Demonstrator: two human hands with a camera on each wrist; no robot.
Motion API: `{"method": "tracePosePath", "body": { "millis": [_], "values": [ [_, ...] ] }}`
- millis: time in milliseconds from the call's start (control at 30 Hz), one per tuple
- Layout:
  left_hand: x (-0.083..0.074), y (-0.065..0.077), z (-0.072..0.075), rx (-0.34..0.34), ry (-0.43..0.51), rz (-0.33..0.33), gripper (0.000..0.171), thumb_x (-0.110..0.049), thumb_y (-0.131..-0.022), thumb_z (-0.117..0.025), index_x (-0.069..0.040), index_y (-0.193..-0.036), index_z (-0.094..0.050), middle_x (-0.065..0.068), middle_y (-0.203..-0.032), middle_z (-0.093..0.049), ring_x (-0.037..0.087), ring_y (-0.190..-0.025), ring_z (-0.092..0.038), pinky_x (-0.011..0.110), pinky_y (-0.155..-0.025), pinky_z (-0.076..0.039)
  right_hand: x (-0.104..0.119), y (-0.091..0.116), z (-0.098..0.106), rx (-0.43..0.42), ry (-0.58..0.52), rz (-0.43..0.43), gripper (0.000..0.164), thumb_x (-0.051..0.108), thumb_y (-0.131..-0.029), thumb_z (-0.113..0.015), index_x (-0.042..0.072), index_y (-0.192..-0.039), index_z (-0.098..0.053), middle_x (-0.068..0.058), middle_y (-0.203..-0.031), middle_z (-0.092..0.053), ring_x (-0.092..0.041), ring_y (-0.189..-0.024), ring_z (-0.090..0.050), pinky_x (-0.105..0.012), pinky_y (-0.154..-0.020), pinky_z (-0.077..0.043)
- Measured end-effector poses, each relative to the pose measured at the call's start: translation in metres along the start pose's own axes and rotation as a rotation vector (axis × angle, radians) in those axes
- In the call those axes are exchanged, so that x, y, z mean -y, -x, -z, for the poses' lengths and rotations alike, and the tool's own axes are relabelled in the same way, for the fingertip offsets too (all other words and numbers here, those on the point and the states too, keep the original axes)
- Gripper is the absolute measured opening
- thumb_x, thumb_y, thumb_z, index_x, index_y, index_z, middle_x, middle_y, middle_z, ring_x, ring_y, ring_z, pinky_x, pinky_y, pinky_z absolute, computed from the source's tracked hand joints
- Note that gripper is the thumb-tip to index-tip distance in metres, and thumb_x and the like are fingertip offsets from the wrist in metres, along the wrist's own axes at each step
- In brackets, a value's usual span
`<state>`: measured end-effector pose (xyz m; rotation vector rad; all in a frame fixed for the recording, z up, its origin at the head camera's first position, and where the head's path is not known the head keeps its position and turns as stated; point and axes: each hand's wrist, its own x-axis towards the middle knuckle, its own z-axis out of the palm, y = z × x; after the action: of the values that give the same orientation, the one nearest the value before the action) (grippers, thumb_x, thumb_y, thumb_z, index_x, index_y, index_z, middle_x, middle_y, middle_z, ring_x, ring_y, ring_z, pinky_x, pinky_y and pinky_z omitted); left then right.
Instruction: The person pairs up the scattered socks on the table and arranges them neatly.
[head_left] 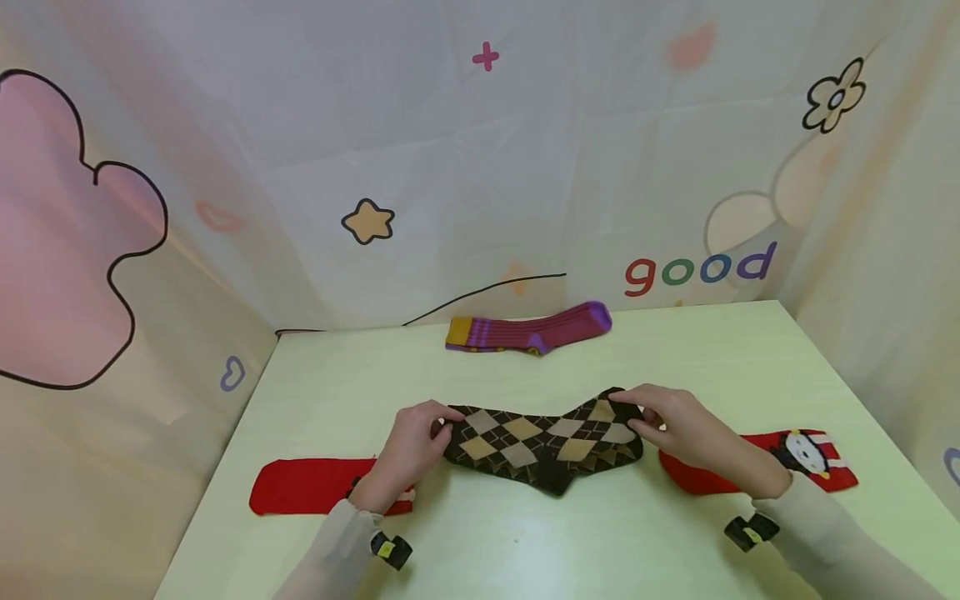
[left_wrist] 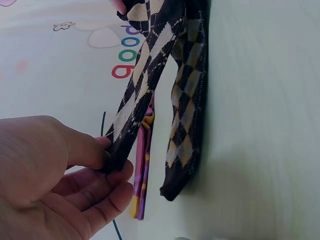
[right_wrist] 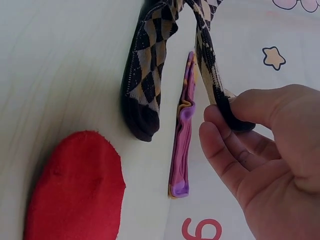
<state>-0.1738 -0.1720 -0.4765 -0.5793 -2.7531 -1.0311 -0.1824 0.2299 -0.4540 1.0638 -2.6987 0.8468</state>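
Both hands hold up a black, beige and grey argyle sock (head_left: 517, 442), stretched lengthwise near the table's middle. My left hand (head_left: 416, 442) pinches its dark cuff end between thumb and fingers. At the other end, my right hand (head_left: 678, 421) pinches the black toe. A matching argyle sock (left_wrist: 185, 110) lies under the held one; the left wrist view shows a gap between them near the cuffs. From the head view the lower sock is mostly hidden. Its dark toe (right_wrist: 142, 122) shows in the right wrist view.
A maroon and purple sock (head_left: 570, 325) with a mustard cuff lies at the table's back. One red sock (head_left: 300, 486) is beside the left forearm, another red sock (head_left: 836, 471) with a cartoon figure under the right forearm. A printed curtain (head_left: 480, 167) closes off the back and sides.
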Motion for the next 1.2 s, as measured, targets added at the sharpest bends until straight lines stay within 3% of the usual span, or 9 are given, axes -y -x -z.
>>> {"method": "tracePosePath", "body": {
  "millis": [267,600,900,1200],
  "values": [
    [0.003,0.004,-0.004,0.035,0.006,-0.002,0.021,0.007,-0.092,-0.068,-0.004,-0.106,-0.079,0.009,-0.106,-0.074,0.011,-0.072,-0.055,0.023,-0.065,-0.051,0.003,0.001,0.0,0.048,-0.005,-0.053,0.045,-0.007,-0.088,-0.074,-0.001,-0.132,-0.066,-0.004,-0.103,-0.068,-0.001,-0.068,-0.048,-0.021,-0.059,-0.048],
    [0.005,0.005,-0.01,0.079,-0.007,0.018,0.021,0.005,-0.092,-0.068,-0.005,-0.107,-0.079,0.007,-0.104,-0.073,0.012,-0.07,-0.051,0.024,-0.063,-0.046,-0.005,0.003,-0.004,0.111,-0.02,-0.116,0.044,0.0,-0.091,-0.074,0.0,-0.134,-0.064,0.007,-0.09,-0.06,-0.001,-0.065,-0.045,-0.021,-0.056,-0.045],
    [0.005,0.008,-0.012,0.118,0.0,0.055,0.02,0.004,-0.094,-0.066,-0.003,-0.109,-0.077,0.008,-0.104,-0.071,0.009,-0.064,-0.048,0.024,-0.059,-0.044,-0.008,0.005,-0.007,0.134,-0.06,-0.118,0.043,-0.001,-0.092,-0.073,-0.002,-0.134,-0.064,0.007,-0.083,-0.056,-0.001,-0.062,-0.045,-0.021,-0.055,-0.045],
    [0.004,0.007,-0.013,0.141,-0.021,0.035,0.02,0.003,-0.095,-0.066,-0.002,-0.111,-0.077,0.007,-0.099,-0.07,0.009,-0.065,-0.047,0.025,-0.06,-0.044,-0.012,0.007,-0.01,0.145,-0.047,-0.12,0.043,-0.002,-0.091,-0.074,-0.002,-0.133,-0.064,0.007,-0.086,-0.059,0.0,-0.062,-0.047,-0.021,-0.056,-0.047]
  ]
}}
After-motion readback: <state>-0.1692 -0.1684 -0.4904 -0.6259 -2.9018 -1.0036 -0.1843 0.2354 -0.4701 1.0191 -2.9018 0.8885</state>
